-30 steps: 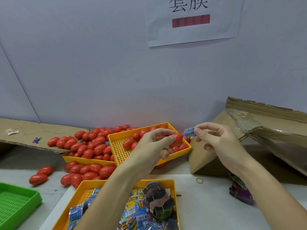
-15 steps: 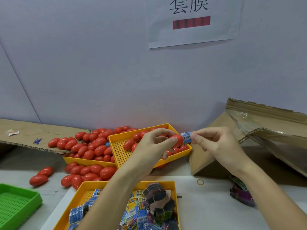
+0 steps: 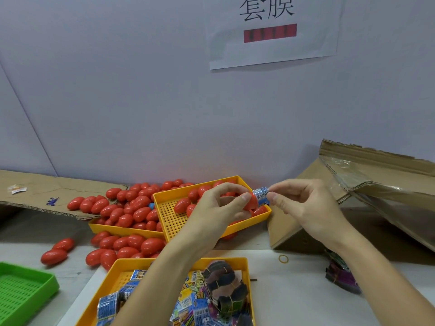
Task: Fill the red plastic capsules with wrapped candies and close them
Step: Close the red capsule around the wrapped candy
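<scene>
Over the far yellow tray (image 3: 237, 228), the left hand (image 3: 219, 212) pinches a red capsule (image 3: 251, 201) between thumb and fingers, its open end turned toward the right. The right hand (image 3: 303, 205) grips a blue-and-white wrapped candy (image 3: 260, 196) by its tip, fingers closed on it, and the candy's other end sits at the mouth of the capsule; I cannot tell how far in it goes. That perforated tray holds more red capsules (image 3: 188, 201) along its far side and rests tilted on a second yellow tray (image 3: 113, 229) piled with them. Loose red capsules (image 3: 127, 244) lie on the counter (image 3: 294, 290) just in front of those trays, with two more (image 3: 57, 251) off toward the left edge beside a green perforated tray (image 3: 26, 290). At the near edge, under the forearms, a third yellow tray (image 3: 247, 263) carries a heap of printed candy packets (image 3: 193, 300) and banded bundles of dark packets (image 3: 223, 285). A rubber band (image 3: 283, 259) lies on the counter to its right, near a purple wrapper bundle (image 3: 340, 276). An opened cardboard box (image 3: 376, 184) sits along the right edge, flattened cardboard (image 3: 47, 191) at the far left, and a paper sign (image 3: 270, 31) hangs on the wall behind.
</scene>
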`<state>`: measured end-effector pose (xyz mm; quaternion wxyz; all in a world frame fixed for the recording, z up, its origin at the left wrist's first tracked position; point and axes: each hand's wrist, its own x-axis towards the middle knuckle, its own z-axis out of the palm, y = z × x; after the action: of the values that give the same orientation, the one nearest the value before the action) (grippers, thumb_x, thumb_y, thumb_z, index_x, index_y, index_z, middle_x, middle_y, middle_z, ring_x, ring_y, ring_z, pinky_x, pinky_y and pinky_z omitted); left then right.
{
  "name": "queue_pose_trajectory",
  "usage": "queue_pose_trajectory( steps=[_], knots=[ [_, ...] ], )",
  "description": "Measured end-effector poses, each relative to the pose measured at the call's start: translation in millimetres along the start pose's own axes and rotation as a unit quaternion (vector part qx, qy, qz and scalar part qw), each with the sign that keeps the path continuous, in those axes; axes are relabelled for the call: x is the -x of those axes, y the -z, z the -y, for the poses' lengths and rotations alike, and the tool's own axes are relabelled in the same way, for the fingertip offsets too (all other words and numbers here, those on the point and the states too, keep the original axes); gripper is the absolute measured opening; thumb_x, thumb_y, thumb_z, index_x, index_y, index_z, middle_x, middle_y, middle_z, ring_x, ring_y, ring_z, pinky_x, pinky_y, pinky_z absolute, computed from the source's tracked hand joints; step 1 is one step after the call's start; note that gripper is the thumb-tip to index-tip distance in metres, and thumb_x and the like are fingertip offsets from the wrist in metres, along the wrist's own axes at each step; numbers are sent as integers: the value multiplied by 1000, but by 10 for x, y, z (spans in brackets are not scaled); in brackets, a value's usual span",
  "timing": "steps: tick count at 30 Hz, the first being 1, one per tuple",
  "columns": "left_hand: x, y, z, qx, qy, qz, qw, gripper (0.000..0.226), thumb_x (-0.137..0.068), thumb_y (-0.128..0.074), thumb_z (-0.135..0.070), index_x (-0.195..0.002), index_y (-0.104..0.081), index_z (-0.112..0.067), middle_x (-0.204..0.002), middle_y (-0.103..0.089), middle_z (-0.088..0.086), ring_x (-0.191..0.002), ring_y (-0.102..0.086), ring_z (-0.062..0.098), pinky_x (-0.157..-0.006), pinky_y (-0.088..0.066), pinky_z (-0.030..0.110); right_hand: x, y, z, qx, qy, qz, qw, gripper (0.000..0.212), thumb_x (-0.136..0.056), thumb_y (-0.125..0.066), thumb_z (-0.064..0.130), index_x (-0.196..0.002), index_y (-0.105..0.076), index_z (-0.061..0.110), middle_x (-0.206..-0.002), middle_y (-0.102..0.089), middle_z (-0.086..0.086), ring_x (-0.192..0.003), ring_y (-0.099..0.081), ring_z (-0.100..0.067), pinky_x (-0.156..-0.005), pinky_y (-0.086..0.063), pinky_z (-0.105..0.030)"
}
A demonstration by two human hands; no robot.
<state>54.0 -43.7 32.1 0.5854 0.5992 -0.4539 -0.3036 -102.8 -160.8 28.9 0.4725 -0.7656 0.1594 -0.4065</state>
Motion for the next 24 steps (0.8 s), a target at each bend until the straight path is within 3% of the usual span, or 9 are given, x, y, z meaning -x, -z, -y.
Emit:
queue_pose_trajectory(
  steps=[4, 15, 24],
  knots=[
    [7, 19, 7, -25, -6, 17, 1000, 28, -84, -73, -29, -111, -67, -28, -104, -72, 0, -97, -71, 17, -84, -60, 33, -1, 5, -5, 3, 11, -4, 1000, 14, -74, -69, 33, -87, -74, 30, -88, -74, 11, -83, -68, -2, -58, -50, -11],
    [8, 10, -6, -60, -29, 44, 997, 40, -75, -67, -43, -109, -63, -24, -78, -74, -6, -66, -68, 8, -64, -54, 17, -7, 28, -12, 10, 34, -13, 999, 13, -74, -69, 35, -85, -75, 31, -86, -75, 10, -82, -70, -5, -63, -52, -13],
    [-18, 52, 22, -109, -48, 39, 992, 30, -84, -64, -41, -110, -63, -25, -63, -67, -15, -61, -61, 5, -69, -55, 17, -7, 44, -14, 6, 27, -12, 1000, 12, -73, -69, 34, -83, -74, 30, -85, -75, 11, -83, -69, -3, -60, -51, -12]
  ],
)
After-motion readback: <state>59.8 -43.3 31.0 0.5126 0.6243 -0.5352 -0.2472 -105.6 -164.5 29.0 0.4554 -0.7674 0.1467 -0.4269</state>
